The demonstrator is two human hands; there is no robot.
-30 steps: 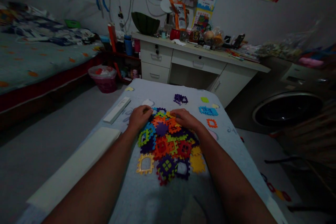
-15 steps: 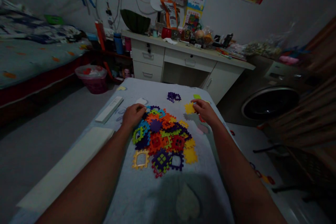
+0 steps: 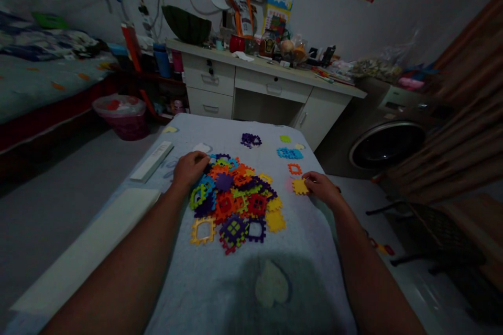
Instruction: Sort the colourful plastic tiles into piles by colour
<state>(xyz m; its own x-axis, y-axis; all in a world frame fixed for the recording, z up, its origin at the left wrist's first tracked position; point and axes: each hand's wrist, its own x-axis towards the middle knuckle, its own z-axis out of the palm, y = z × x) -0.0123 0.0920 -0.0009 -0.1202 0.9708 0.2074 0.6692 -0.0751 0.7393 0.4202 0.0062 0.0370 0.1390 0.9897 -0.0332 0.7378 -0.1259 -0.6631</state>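
A heap of coloured interlocking plastic tiles lies in the middle of a table covered with a pale blue cloth. My left hand rests with curled fingers on the heap's far left edge. My right hand is to the right of the heap, pinching a yellow tile that lies on the cloth. Just beyond it lie an orange tile, a blue tile and a small green piece. A purple tile sits apart at the far middle.
A white box lies on the table's left edge, a long white slab nearer me. A cluttered white desk stands beyond the table, a bed and a pink bin at left, a washing machine at right.
My right hand left the heap with a yellow tile, carried it out to the right and lowered it onto the cloth near the orange tile. My left hand stayed on the heap. The view swung right.
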